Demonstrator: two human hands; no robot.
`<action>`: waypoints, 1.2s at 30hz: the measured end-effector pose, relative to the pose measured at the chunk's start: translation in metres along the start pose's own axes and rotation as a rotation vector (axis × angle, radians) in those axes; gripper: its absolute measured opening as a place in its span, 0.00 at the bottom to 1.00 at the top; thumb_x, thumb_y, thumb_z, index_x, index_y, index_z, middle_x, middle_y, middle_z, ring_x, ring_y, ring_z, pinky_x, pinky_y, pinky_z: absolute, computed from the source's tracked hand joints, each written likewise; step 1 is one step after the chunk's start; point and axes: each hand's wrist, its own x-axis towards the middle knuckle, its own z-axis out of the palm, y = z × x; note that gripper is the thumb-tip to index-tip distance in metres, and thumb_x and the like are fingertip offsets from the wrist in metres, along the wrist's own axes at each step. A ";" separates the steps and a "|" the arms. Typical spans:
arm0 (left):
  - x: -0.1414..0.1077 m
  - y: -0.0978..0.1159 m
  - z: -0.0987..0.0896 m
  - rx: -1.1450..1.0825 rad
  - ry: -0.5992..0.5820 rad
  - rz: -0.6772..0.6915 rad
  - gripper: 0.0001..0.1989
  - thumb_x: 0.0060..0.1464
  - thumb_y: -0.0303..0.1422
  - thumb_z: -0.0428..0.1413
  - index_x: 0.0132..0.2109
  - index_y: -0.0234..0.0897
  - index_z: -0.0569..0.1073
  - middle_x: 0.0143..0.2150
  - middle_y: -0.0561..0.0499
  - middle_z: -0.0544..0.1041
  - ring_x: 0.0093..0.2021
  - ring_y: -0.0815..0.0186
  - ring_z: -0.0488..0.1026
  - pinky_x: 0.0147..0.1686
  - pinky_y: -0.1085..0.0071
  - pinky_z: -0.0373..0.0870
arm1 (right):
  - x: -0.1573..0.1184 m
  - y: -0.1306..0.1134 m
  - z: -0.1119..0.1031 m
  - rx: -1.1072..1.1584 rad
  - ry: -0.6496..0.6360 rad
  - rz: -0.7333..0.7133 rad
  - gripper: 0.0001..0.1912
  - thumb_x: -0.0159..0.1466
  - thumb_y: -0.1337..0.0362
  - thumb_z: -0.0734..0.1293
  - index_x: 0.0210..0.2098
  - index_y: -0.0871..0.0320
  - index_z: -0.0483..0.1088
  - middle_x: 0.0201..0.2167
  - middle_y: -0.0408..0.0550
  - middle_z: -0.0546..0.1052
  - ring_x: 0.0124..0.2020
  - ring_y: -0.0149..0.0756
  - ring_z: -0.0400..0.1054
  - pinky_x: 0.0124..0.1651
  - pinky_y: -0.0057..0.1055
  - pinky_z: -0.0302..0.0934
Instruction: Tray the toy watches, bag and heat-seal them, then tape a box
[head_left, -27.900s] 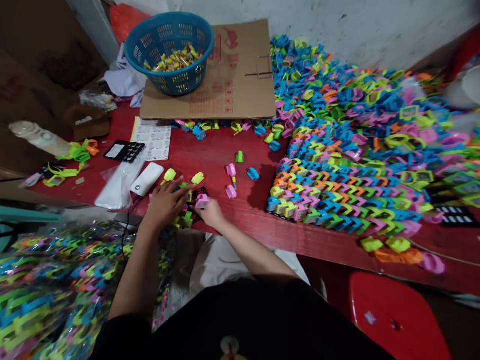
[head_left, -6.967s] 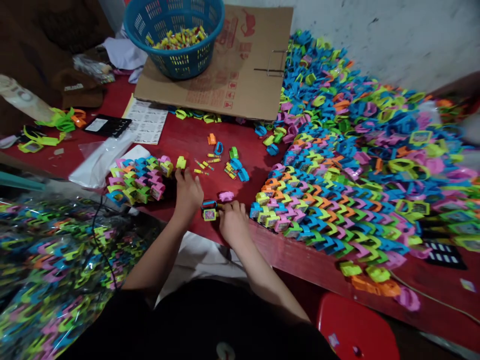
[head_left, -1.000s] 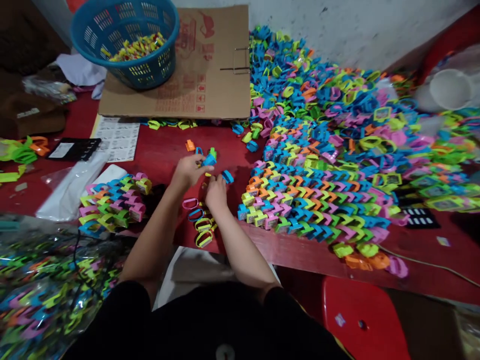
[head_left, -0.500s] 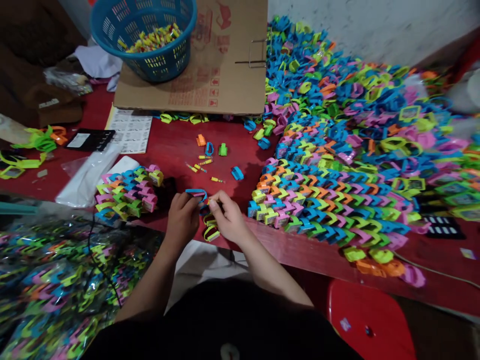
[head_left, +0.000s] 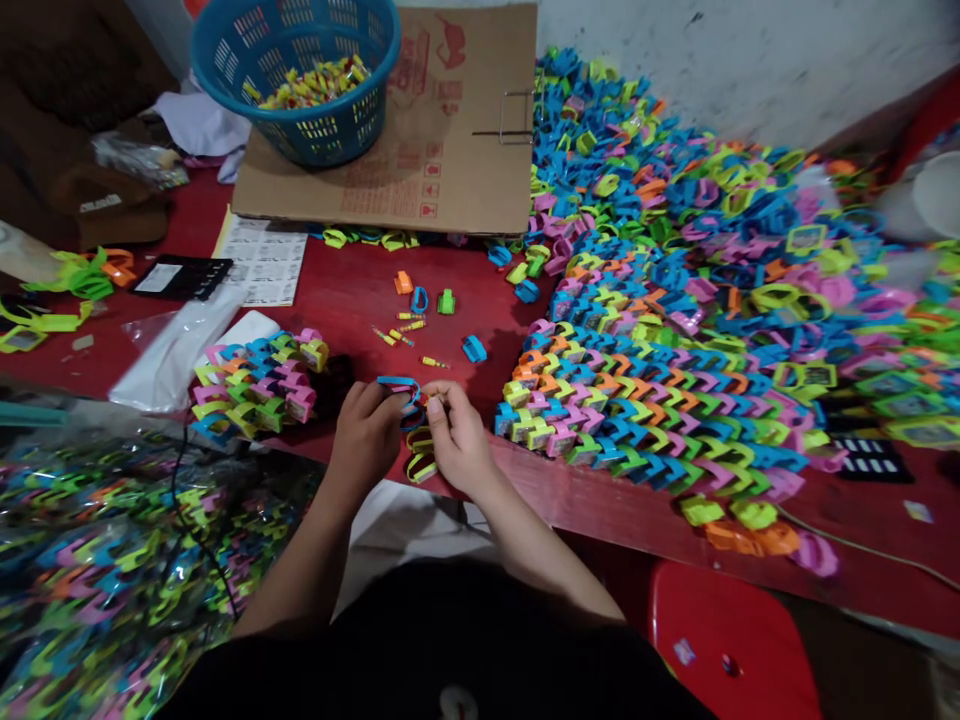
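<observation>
Gripping a blue band (head_left: pixel 397 381) at the near edge of a red table (head_left: pixel 472 270)

Holds the band in the curled left hand (head_left: pixel 365 432). Pinches a small yellow-red piece (head_left: pixel 424 399) — partly hidden — in the right hand (head_left: pixel 459 440), just beside the band. Has yellow bands (head_left: pixel 420 438) just below, between the hands, and loose yellow tubes (head_left: pixel 431 361) farther back.

The light is rather dim — the upper left sinks in brown darkness, while the wall (head_left: pixel 720 60) is pale grey. Soft shadow lies on the red table (head_left: pixel 337 290) left of the rows of straps (head_left: pixel 645 400). Plastic bags (head_left: pixel 97 560) catch small glints. Toward the edges, shapes are stretched and smeared; the blue strap (head_left: pixel 395 381) at the left hand (head_left: pixel 367 430) is soft.
</observation>
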 end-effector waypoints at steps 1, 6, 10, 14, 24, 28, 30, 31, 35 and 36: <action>0.001 -0.001 -0.001 0.018 -0.011 0.009 0.13 0.73 0.23 0.54 0.44 0.41 0.82 0.38 0.47 0.79 0.37 0.59 0.69 0.40 0.62 0.67 | 0.001 0.001 0.000 0.002 -0.001 0.000 0.19 0.82 0.48 0.61 0.55 0.53 0.77 0.44 0.50 0.86 0.43 0.41 0.81 0.52 0.37 0.75; 0.003 -0.007 -0.001 0.079 -0.105 0.125 0.15 0.70 0.19 0.54 0.43 0.41 0.82 0.36 0.47 0.80 0.36 0.58 0.69 0.40 0.62 0.70 | 0.006 0.013 0.004 0.121 -0.006 0.060 0.22 0.78 0.46 0.68 0.51 0.53 0.87 0.51 0.53 0.90 0.51 0.49 0.85 0.58 0.44 0.79; -0.005 -0.013 0.006 0.118 -0.229 0.162 0.18 0.69 0.17 0.51 0.46 0.40 0.83 0.36 0.46 0.81 0.37 0.57 0.73 0.41 0.59 0.71 | 0.003 0.027 0.011 0.241 0.010 0.208 0.22 0.74 0.44 0.72 0.50 0.53 0.90 0.47 0.49 0.91 0.44 0.49 0.86 0.49 0.45 0.81; -0.005 -0.024 0.012 0.127 -0.319 0.068 0.15 0.73 0.24 0.52 0.45 0.39 0.84 0.41 0.43 0.85 0.40 0.54 0.77 0.46 0.57 0.73 | 0.013 0.040 0.017 0.119 0.036 0.176 0.20 0.77 0.47 0.69 0.50 0.53 0.89 0.47 0.50 0.90 0.48 0.49 0.85 0.56 0.45 0.80; 0.062 -0.035 0.028 0.328 -0.869 -0.494 0.19 0.77 0.37 0.53 0.51 0.36 0.89 0.53 0.34 0.88 0.54 0.44 0.86 0.47 0.59 0.75 | 0.089 0.072 0.029 -0.671 0.053 0.322 0.21 0.76 0.69 0.65 0.63 0.59 0.84 0.65 0.64 0.77 0.64 0.55 0.69 0.71 0.47 0.63; 0.106 -0.037 0.049 0.313 -0.627 -0.493 0.22 0.79 0.40 0.50 0.53 0.36 0.88 0.51 0.34 0.87 0.54 0.45 0.84 0.53 0.57 0.76 | 0.087 0.079 0.028 -0.746 0.019 0.344 0.18 0.77 0.69 0.63 0.57 0.59 0.84 0.62 0.64 0.76 0.63 0.55 0.66 0.67 0.47 0.62; 0.132 -0.046 0.077 0.266 -0.530 -0.473 0.19 0.79 0.39 0.52 0.55 0.36 0.87 0.56 0.34 0.85 0.57 0.47 0.81 0.60 0.56 0.74 | 0.085 0.081 0.026 -0.753 0.031 0.377 0.17 0.75 0.71 0.63 0.57 0.60 0.81 0.62 0.65 0.76 0.63 0.56 0.66 0.66 0.48 0.63; 0.144 -0.051 0.093 0.260 -0.524 -0.477 0.17 0.77 0.38 0.55 0.56 0.34 0.86 0.59 0.33 0.83 0.61 0.45 0.78 0.63 0.55 0.73 | 0.084 0.081 0.025 -0.742 0.045 0.392 0.17 0.74 0.72 0.63 0.57 0.60 0.79 0.62 0.66 0.77 0.64 0.56 0.66 0.66 0.49 0.63; 0.174 -0.074 0.153 0.248 -0.528 -0.573 0.19 0.72 0.33 0.61 0.61 0.23 0.81 0.73 0.20 0.70 0.75 0.33 0.63 0.69 0.44 0.70 | 0.075 0.078 0.026 -0.547 0.126 0.337 0.14 0.76 0.72 0.59 0.55 0.57 0.71 0.55 0.62 0.80 0.58 0.53 0.71 0.63 0.47 0.65; 0.177 -0.079 0.161 0.228 -0.540 -0.603 0.18 0.71 0.31 0.61 0.60 0.22 0.81 0.73 0.18 0.68 0.75 0.32 0.62 0.69 0.42 0.70 | 0.071 0.077 0.028 -0.466 0.133 0.303 0.12 0.76 0.71 0.58 0.55 0.56 0.70 0.52 0.61 0.80 0.55 0.51 0.73 0.61 0.45 0.66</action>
